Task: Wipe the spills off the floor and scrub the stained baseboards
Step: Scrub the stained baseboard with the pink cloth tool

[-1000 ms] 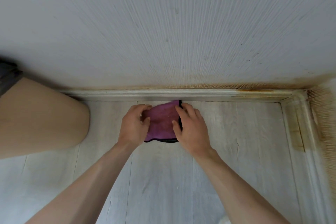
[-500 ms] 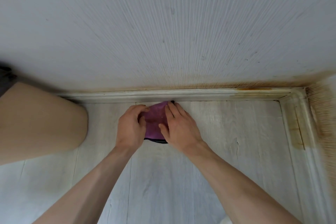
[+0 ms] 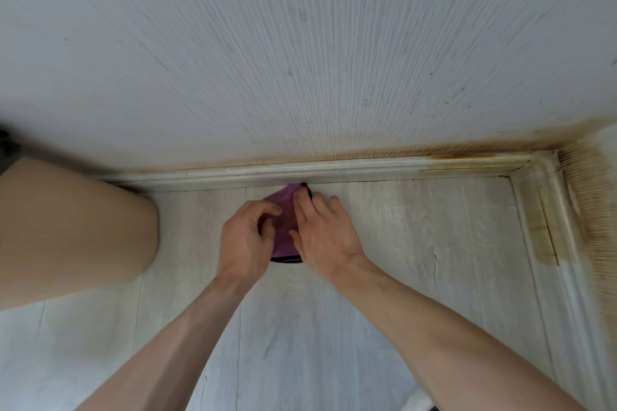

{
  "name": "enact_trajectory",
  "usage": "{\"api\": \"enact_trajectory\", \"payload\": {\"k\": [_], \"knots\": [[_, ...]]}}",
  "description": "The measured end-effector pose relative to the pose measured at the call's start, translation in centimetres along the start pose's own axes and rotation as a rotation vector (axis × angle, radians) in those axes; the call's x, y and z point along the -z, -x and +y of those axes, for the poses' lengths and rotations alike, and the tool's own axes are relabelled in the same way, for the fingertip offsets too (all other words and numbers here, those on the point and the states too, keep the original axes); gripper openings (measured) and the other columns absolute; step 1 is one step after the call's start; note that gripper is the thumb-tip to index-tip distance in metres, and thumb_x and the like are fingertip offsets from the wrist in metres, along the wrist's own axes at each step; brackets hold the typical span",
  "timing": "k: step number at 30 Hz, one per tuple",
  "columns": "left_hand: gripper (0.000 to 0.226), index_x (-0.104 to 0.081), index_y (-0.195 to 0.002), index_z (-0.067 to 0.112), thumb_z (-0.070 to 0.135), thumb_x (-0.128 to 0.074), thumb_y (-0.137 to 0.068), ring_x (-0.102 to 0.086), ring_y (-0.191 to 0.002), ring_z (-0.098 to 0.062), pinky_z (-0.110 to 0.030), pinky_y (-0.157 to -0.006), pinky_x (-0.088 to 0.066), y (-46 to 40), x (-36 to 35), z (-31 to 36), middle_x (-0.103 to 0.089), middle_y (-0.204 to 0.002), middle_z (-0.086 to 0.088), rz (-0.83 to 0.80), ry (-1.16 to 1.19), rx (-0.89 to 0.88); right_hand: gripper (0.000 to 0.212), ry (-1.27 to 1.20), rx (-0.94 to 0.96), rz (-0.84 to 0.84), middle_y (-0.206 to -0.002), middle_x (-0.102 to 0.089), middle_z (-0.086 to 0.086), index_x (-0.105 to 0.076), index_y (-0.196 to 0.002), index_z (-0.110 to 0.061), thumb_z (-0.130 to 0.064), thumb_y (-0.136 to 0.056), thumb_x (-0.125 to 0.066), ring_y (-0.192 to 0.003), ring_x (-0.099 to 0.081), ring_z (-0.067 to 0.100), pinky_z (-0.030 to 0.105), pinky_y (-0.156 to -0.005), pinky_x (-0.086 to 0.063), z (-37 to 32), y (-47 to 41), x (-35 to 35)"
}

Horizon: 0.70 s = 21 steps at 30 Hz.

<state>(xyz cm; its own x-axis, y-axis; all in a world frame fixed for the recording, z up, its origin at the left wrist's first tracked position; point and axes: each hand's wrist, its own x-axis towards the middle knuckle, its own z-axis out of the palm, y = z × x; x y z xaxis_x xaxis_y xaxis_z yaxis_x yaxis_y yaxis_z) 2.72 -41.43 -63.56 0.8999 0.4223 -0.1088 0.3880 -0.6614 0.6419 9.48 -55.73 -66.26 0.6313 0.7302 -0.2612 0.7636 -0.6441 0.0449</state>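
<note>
A purple cloth (image 3: pixel 284 220) with a black edge lies folded on the pale wood-look floor (image 3: pixel 417 237), its far corner touching the white baseboard (image 3: pixel 233 173). My left hand (image 3: pixel 245 240) has its fingers curled over the cloth's left side and grips it. My right hand (image 3: pixel 322 230) lies flat on the cloth's right side with straight fingers, pressing it down. Most of the cloth is hidden under both hands. The baseboard carries brown-orange stains towards the right corner (image 3: pixel 460 157).
My bare knee (image 3: pixel 73 230) rests on the floor at the left, close to the baseboard. A second stained baseboard (image 3: pixel 541 230) runs along the right wall, meeting the first at the corner. The ribbed white wall (image 3: pixel 300 43) rises behind.
The cloth has been folded narrower. My right hand slid left over it and my left hand's fingers curled in, so less purple shows between them.
</note>
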Motion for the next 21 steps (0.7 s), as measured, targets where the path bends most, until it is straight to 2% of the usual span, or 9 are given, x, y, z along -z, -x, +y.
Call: {"api": "enact_trajectory", "payload": {"k": [2, 4, 8, 11, 14, 17, 21], "knots": [[0.035, -0.075, -0.101, 0.019, -0.011, -0.06, -0.09, -0.06, -0.093, 0.011, -0.006, -0.088, -0.046, 0.0, -0.5, 0.5, -0.068, -0.102, 0.016, -0.007, 0.028, 0.018, 0.064, 0.074, 0.023, 0.012, -0.159, -0.03, 0.015, -0.023, -0.157, 0.0, -0.042, -0.11, -0.02, -0.127, -0.043, 0.031, 0.043, -0.103, -0.037, 0.9, 0.1, 0.2], [0.035, -0.075, -0.101, 0.021, -0.009, -0.06, -0.091, -0.062, -0.094, 0.009, -0.014, -0.09, -0.05, -0.2, -1.1, 1.2, -0.068, -0.103, 0.019, -0.025, 0.087, 0.039, 0.061, 0.056, -0.009, 0.009, -0.157, -0.038, 0.011, -0.031, -0.156, -0.003, -0.041, -0.109, -0.022, -0.125, -0.046, 0.029, 0.042, -0.101, -0.037, 2.3, 0.8, 0.1], [0.037, -0.073, -0.101, 0.025, -0.009, -0.061, -0.091, -0.063, -0.097, 0.009, -0.016, -0.09, -0.05, 0.0, -2.7, 2.9, -0.066, -0.107, 0.027, -0.105, 0.183, 0.016, 0.056, -0.092, -0.195, 0.11, -0.151, -0.051, 0.006, -0.048, -0.15, -0.008, -0.038, -0.103, -0.039, -0.113, -0.054, 0.025, 0.042, -0.093, -0.039, 5.2, 3.9, -1.8], [0.038, -0.073, -0.101, 0.026, -0.009, -0.061, -0.091, -0.063, -0.096, 0.008, -0.014, -0.089, -0.05, 0.2, -2.1, 2.8, -0.069, -0.107, 0.022, -0.077, 0.179, 0.017, 0.053, -0.172, -0.152, 0.193, -0.144, -0.058, 0.008, -0.059, -0.14, -0.005, -0.037, -0.099, -0.045, -0.11, -0.056, 0.025, 0.041, -0.09, -0.044, 4.4, 3.1, -2.5], [0.035, -0.075, -0.101, 0.02, -0.01, -0.061, -0.09, -0.065, -0.097, 0.006, -0.009, -0.09, -0.047, 0.3, -0.6, 2.0, -0.072, -0.105, 0.018, -0.045, 0.141, 0.003, 0.053, -0.16, -0.029, 0.197, -0.148, -0.056, 0.006, -0.059, -0.14, -0.008, -0.04, -0.099, -0.048, -0.114, -0.056, 0.024, 0.039, -0.093, -0.045, 1.9, 0.8, -2.2], [0.036, -0.075, -0.1, 0.021, -0.01, -0.062, -0.09, -0.065, -0.098, 0.006, -0.007, -0.09, -0.046, 0.3, -0.6, 1.7, -0.072, -0.104, 0.019, -0.037, 0.14, 0.044, 0.052, -0.132, -0.038, 0.213, -0.148, -0.056, 0.001, -0.058, -0.143, -0.013, -0.041, -0.1, -0.051, -0.112, -0.057, 0.021, 0.038, -0.093, -0.045, 2.1, 0.2, -2.4], [0.037, -0.074, -0.098, 0.026, -0.009, -0.062, -0.091, -0.065, -0.093, 0.007, -0.005, -0.085, -0.046, 0.2, -2.1, 2.4, -0.071, -0.103, 0.02, -0.069, 0.17, 0.081, 0.051, -0.11, -0.075, 0.254, -0.148, -0.057, -0.007, -0.056, -0.146, -0.02, -0.036, -0.097, -0.056, -0.104, -0.057, 0.023, 0.04, -0.085, -0.043, 5.7, 2.2, -2.8]]}}
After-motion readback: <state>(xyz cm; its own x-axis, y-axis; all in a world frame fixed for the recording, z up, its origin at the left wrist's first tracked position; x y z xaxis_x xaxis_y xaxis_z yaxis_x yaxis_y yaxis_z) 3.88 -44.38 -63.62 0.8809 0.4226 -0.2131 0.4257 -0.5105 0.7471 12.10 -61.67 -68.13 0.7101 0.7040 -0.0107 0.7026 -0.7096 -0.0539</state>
